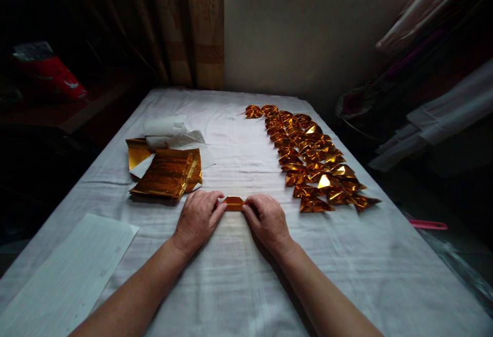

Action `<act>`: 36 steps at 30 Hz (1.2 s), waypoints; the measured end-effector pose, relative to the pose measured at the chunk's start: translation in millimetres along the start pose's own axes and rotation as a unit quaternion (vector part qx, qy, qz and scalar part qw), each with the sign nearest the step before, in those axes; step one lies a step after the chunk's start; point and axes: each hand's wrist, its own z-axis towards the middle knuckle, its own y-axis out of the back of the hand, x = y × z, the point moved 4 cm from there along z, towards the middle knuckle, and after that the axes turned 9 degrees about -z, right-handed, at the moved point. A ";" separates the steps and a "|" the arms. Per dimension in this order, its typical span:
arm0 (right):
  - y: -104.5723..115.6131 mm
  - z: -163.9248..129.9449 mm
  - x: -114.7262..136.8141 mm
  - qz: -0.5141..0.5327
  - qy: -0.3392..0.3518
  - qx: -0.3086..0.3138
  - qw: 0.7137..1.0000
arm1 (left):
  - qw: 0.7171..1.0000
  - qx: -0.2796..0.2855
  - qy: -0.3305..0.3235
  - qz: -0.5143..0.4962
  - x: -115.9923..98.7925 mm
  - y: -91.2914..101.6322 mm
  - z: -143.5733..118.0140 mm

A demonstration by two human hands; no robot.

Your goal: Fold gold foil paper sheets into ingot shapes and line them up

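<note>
A small strip of folded gold foil paper (pixel 234 203) lies flat in the middle of the table, its upper corners slanted. My left hand (pixel 198 219) pinches its left end between thumb and fingers. At the right end, my right hand (pixel 268 220) grips it the same way. To the left of my hands is a stack of gold foil sheets (pixel 165 172), partly wrapped with crumpled white paper (pixel 169 130). On the right, several folded gold foil pieces (pixel 308 152) stand in close rows that run away from me.
A white cloth (pixel 239 285) covers the table. Lined paper (pixel 73 270) lies at the near left. Beyond the far edge are a curtain (pixel 204 23) and a pale panel (pixel 300 34). A red container (pixel 50 72) sits at far left; a pink handle (pixel 428 225) shows past the right edge.
</note>
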 end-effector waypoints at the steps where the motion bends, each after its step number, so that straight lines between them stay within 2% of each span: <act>1: -0.3 0.4 0.1 -0.004 -0.001 0.001 1.000 | 1.000 -0.004 -0.002 0.007 -1.2 -0.2 0.3; 14: -4.2 -0.3 -2.3 -0.016 -0.001 -0.006 1.000 | 1.000 -0.011 0.011 0.027 -1.9 -1.5 0.1; 22: -4.2 0.8 -2.4 -0.040 0.007 0.014 0.999 | 1.000 0.015 -0.016 0.021 -4.7 0.5 1.0; 27: 0.7 -1.7 8.6 -0.092 0.061 0.007 0.994 | 1.000 0.015 -0.018 0.018 -4.9 0.0 0.9; 32: -4.2 -8.3 24.9 -0.109 0.164 0.111 0.974 | 0.999 0.021 -0.014 0.029 -4.9 -0.5 0.9; 36: -5.2 -11.9 26.5 -0.122 0.154 0.161 0.967 | 0.999 0.027 -0.012 0.015 -3.7 0.8 0.6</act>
